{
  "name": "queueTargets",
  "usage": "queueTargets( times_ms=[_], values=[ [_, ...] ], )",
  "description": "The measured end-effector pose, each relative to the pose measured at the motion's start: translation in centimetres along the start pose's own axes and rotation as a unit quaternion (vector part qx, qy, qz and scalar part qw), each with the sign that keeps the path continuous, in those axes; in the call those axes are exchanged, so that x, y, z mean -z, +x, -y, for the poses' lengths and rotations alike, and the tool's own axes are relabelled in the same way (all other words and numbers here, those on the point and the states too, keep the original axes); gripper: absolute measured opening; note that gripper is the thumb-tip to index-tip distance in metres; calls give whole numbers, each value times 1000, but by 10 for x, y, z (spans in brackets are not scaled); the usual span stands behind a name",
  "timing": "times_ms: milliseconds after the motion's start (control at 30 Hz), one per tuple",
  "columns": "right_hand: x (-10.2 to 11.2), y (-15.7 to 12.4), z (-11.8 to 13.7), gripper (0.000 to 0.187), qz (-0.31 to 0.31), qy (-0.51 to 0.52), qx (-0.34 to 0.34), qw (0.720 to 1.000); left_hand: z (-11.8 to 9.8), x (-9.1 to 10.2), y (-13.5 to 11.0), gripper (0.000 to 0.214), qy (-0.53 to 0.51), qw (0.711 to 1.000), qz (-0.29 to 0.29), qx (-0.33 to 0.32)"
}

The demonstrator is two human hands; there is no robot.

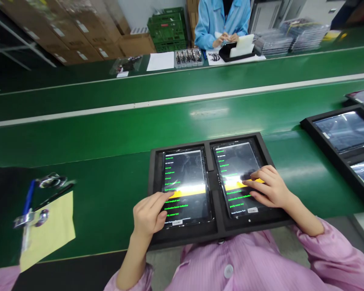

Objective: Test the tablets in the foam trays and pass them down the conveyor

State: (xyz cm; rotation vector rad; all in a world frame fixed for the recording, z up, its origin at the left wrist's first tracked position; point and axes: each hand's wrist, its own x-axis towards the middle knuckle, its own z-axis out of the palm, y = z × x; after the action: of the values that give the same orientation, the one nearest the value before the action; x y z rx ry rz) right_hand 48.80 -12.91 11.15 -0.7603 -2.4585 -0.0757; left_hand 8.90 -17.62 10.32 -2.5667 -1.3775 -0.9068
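Observation:
A black tray lies on the green belt in front of me and holds two tablets side by side. Both screens show a dark menu of green text with one yellow highlighted row. My left hand is loosely curled, its forefinger tip on the yellow row of the left tablet. My right hand rests on the right tablet with fingers stretched toward its yellow row. Neither hand holds anything.
A second black tray with more tablets sits at the right edge. At left lie a yellow paper, a blue pen and metal clips. Across the belt a person in a blue coat handles parts, with green crates, boxes and stacked trays nearby.

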Motion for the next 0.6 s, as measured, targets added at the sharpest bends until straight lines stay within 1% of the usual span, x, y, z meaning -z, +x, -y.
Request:
queueTargets(
  times_ms=[133,300,433,600],
  values=[
    [-1,1,0,23,6,7,-16,1000,1,-2,-1,53,8,999,30,11],
    [-4,1,0,24,22,6,-27,999,-1,-3,4,46,13,998,54,29],
    [-4,0,-1,25,28,15,-41,999,-2,-2,8,48,13,997,59,48],
    [-3,1,-2,24,41,8,-41,998,0,-3,4,51,-3,995,53,81]
  ],
)
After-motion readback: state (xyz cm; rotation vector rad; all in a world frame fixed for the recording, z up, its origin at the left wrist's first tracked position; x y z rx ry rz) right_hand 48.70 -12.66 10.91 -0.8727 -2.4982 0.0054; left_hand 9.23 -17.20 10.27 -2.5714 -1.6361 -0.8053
